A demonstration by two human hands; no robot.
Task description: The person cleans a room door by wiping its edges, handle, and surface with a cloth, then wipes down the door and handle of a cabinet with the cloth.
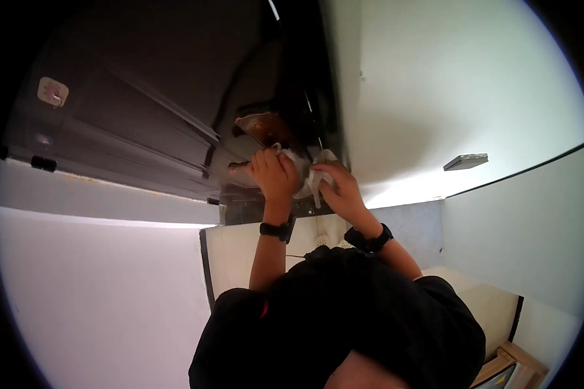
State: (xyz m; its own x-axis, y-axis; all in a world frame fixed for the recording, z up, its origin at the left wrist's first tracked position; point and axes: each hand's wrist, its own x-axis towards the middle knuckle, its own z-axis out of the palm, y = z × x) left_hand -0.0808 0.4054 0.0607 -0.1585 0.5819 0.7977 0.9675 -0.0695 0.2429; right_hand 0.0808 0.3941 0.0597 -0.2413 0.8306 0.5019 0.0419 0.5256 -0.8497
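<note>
**Both hands on crumpled white cloth at glossy dark panel**

The left hand (276, 174) is closed, fingers curled over the white cloth (296, 162), which lies between the hands near the edge of the dark panel (169, 78). The right hand (339, 189) grips white material between thumb and fingers; whether it is the same piece cannot be told. Black bands (277, 229) circle both wrists. A hook (53, 93) is mounted on the panel, well apart from the hands.
</note>
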